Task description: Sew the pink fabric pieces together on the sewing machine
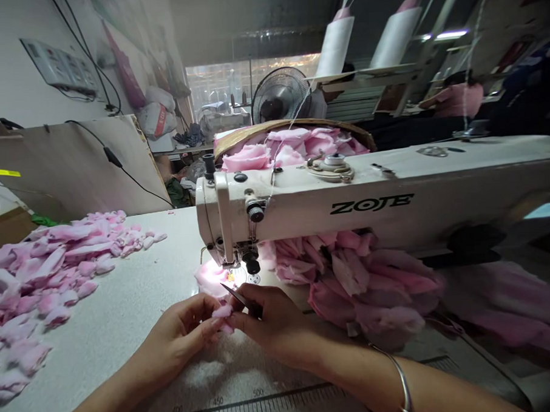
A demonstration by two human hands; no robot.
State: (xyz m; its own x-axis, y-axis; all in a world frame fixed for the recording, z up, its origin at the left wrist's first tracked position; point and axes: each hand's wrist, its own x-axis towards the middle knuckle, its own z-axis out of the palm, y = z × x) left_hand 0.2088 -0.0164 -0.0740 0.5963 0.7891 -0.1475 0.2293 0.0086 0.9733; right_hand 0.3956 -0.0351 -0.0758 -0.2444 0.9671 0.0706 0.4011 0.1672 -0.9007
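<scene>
Your left hand (180, 331) and right hand (273, 321) come together, pinching a pink fabric scrap (222, 313) just before the ZOJE sewing machine (302, 208). Your right also grips a dark blade (241, 299), pointing up-left toward its presser foot (230, 272). Left of the machine, past white tabletop (125, 322), lie loose pink pieces (54, 264).
</scene>
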